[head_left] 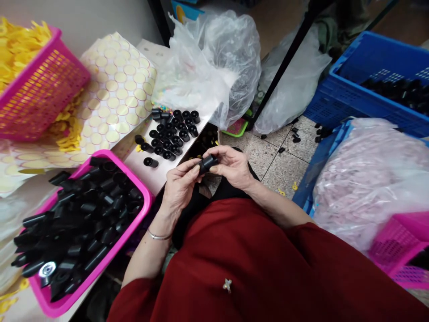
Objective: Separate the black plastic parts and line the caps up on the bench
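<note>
Both hands meet over my lap on one short black plastic tube (207,163). My left hand (181,187) pinches its near end with thumb and fingers closed. My right hand (231,166) curls its fingers around the far end. A cluster of several upright black tubes (170,134) stands on the table edge just beyond my hands. A pink basket (136,179) full of longer black tubes sits at my left. A sheet of round pale stickers (117,96) lies behind the cluster.
A pink basket (40,94) of yellow pieces is at the far left. Crumpled clear plastic bags (214,62) lie at the table's back. A blue crate (351,89) with black parts, a filled plastic bag (368,179) and another pink basket (398,241) stand on the right floor.
</note>
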Tool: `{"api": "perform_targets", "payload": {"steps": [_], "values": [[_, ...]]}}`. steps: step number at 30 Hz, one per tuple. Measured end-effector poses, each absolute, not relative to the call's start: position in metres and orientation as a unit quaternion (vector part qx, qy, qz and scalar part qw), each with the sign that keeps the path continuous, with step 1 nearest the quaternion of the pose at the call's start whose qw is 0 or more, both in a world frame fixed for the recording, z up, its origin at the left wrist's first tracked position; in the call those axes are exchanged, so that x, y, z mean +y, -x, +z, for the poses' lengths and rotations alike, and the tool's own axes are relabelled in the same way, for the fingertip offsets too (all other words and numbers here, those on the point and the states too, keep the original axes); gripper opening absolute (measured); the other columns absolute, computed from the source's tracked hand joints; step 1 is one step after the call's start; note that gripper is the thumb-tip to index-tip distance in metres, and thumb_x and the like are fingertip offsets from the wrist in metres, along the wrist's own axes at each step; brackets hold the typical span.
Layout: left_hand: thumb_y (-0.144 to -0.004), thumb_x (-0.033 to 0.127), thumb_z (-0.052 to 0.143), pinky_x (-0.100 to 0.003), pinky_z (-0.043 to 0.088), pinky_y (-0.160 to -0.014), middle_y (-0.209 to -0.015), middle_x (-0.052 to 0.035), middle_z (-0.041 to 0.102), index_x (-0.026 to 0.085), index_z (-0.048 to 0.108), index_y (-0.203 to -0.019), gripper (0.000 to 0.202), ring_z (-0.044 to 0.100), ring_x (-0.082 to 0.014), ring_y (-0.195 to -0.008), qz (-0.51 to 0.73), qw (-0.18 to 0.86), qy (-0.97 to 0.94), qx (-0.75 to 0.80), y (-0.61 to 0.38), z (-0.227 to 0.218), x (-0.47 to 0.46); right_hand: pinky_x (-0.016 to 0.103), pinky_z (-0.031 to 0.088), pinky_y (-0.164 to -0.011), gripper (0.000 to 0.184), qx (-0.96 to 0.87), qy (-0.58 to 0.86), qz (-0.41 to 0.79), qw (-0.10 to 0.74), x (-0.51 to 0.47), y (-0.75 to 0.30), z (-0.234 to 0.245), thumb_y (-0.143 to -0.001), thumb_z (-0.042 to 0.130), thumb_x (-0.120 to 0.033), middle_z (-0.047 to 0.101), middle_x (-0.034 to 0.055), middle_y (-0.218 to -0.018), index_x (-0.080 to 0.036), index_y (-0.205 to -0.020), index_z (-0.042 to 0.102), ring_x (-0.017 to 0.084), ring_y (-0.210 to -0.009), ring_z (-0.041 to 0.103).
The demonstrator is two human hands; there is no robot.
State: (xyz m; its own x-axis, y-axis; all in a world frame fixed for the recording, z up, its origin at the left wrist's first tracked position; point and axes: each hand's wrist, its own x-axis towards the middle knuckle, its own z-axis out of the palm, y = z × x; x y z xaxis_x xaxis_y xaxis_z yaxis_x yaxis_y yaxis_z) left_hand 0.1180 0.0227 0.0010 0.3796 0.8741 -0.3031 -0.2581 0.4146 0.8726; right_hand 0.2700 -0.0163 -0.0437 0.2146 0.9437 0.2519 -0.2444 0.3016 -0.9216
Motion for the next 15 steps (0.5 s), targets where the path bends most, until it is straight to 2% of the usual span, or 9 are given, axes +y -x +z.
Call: {"api": "perform_targets", "payload": {"steps": [3, 7, 9, 12, 15], "values": [[-0.054, 0.030, 0.091, -0.020, 0.045, -0.048, -0.072, -0.0034, 0.071, 0.015, 0.076, -0.083, 0.036, 0.061, -0.0106, -0.057, 0.392, 0.733, -0.379, 0.406, -0.117, -0.001, 0.023, 0.042, 0.050, -0.098, 0.033, -0.550, 0.422, 0.357, 0.627, -0.016, -0.273, -0.042, -0.079, 0.074, -0.043, 0.068, 0.0078, -0.114, -0.024, -0.106, 0.069, 0.021, -0.108, 0.063], [-0.053, 0.032, 0.091, -0.023, 0.050, -0.050, -0.066, -0.0007, 0.067, 0.016, 0.072, -0.080, 0.037, 0.059, -0.0106, -0.051, 0.390, 0.751, -0.347, 0.404, -0.114, -0.005, 0.020, 0.049, 0.045, -0.104, 0.047, -0.662, 0.423, 0.286, 0.548, -0.015, -0.271, -0.040, -0.080, 0.073, -0.043, 0.066, 0.0128, -0.126, -0.024, -0.122, 0.065, 0.027, -0.118, 0.059], [-0.054, 0.035, 0.091, -0.024, 0.052, -0.053, -0.067, -0.0012, 0.068, 0.016, 0.071, -0.080, 0.038, 0.060, -0.0105, -0.052, 0.371, 0.761, -0.343, 0.406, -0.110, -0.006, 0.017, 0.047, 0.049, -0.098, 0.042, -0.676, 0.419, 0.274, 0.541, -0.014, -0.266, -0.039, -0.084, 0.069, -0.037, 0.068, 0.0130, -0.121, -0.024, -0.124, 0.064, 0.026, -0.112, 0.062], [-0.062, 0.043, 0.086, -0.025, 0.053, -0.060, -0.076, -0.0040, 0.070, 0.015, 0.072, -0.087, 0.039, 0.063, -0.0122, -0.061, 0.327, 0.748, -0.398, 0.419, -0.091, 0.001, 0.023, 0.038, 0.055, -0.083, 0.032, -0.660, 0.426, 0.290, 0.546, -0.009, -0.257, -0.034, -0.086, 0.064, -0.027, 0.070, 0.0081, -0.107, -0.026, -0.118, 0.065, 0.020, -0.092, 0.067], [-0.066, 0.041, 0.082, -0.027, 0.051, -0.068, -0.086, -0.0065, 0.072, 0.016, 0.074, -0.092, 0.037, 0.063, -0.0161, -0.074, 0.284, 0.629, -0.555, 0.465, -0.053, 0.017, 0.057, 0.031, 0.053, -0.074, 0.034, -0.631, 0.435, 0.309, 0.563, 0.012, -0.252, -0.025, -0.083, 0.065, -0.027, 0.067, 0.0054, -0.104, -0.026, -0.117, 0.062, 0.018, -0.086, 0.065]]}}
